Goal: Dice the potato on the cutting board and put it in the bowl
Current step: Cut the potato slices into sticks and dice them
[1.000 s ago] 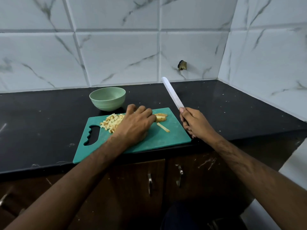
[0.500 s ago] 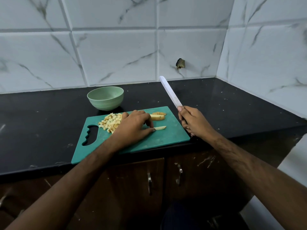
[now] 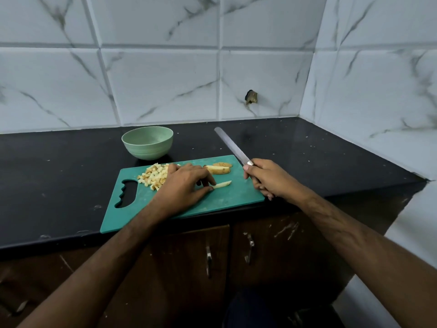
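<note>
A green cutting board (image 3: 236, 197) lies at the counter's front edge. A pile of diced potato (image 3: 155, 176) sits on its far left part. My left hand (image 3: 183, 188) rests on the board and pinches the near end of a thin potato strip (image 3: 222, 184) between thumb and fingers. Behind it lie uncut potato slices (image 3: 218, 168) with skin on. My right hand (image 3: 269, 178) grips the handle of a knife (image 3: 233, 146) at the board's right edge, blade raised and pointing away to the left. A pale green bowl (image 3: 147, 143) stands behind the board and looks empty.
The black counter (image 3: 59, 181) runs along a white marble-tiled wall and meets a side wall on the right. Brown cabinet doors with metal handles (image 3: 208, 259) are below the counter edge.
My left hand came off the potato slices toward me and took hold of one strip, turning it crosswise on the board. The knife blade has dipped slightly lower.
</note>
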`<state>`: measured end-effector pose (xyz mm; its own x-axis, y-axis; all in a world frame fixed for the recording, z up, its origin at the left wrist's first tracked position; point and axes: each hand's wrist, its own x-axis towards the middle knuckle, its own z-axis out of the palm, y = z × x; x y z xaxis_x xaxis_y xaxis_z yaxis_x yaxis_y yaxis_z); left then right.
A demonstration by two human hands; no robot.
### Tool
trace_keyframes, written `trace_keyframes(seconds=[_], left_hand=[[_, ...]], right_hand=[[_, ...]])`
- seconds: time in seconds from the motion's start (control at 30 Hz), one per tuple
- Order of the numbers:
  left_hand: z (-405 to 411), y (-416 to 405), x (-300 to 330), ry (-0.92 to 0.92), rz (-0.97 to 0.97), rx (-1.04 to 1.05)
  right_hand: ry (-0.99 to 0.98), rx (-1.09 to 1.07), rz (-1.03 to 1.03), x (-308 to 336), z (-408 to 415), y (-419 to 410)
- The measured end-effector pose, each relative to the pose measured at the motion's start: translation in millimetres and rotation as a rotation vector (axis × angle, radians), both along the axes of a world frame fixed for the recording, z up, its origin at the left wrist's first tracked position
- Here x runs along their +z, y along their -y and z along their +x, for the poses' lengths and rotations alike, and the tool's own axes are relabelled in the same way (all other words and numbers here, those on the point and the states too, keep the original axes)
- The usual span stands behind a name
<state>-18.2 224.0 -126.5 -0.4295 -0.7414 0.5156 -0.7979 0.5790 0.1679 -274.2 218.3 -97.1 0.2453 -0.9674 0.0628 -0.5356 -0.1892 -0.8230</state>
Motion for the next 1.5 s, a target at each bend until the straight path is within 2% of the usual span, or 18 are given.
trace_keyframes(seconds=[0.3, 0.53, 0.87, 0.97, 1.13, 1.4, 1.5], left_hand=[[2, -2, -3, 0.003, -0.032, 0.005], [3, 0, -3, -0.012, -0.002, -0.008], [2, -1, -2, 0.013, -0.018, -0.015], [1, -3, -1, 0.016, -0.019, -0.017], [2, -4, -1, 0.017, -0.017, -0.016], [1, -4, 1, 0.016, -0.018, -0.025], [1, -5, 1, 0.019, -0.012, -0.020]], right_hand=[[-0.472, 0.022, 0.096, 19, -10, -69], [-0.648, -0.012, 0.051, 18, -6, -86], [-0.703, -0.040, 0.037, 1, -2, -88], [-0.751, -0.049, -0.014, 3, -2, -86], [-0.717, -0.074, -0.089, 11, 1, -85], [-0.796, -0.067, -0.081, -3, 8, -88], [-0.791, -0.053, -0.020, 0, 9, -88]])
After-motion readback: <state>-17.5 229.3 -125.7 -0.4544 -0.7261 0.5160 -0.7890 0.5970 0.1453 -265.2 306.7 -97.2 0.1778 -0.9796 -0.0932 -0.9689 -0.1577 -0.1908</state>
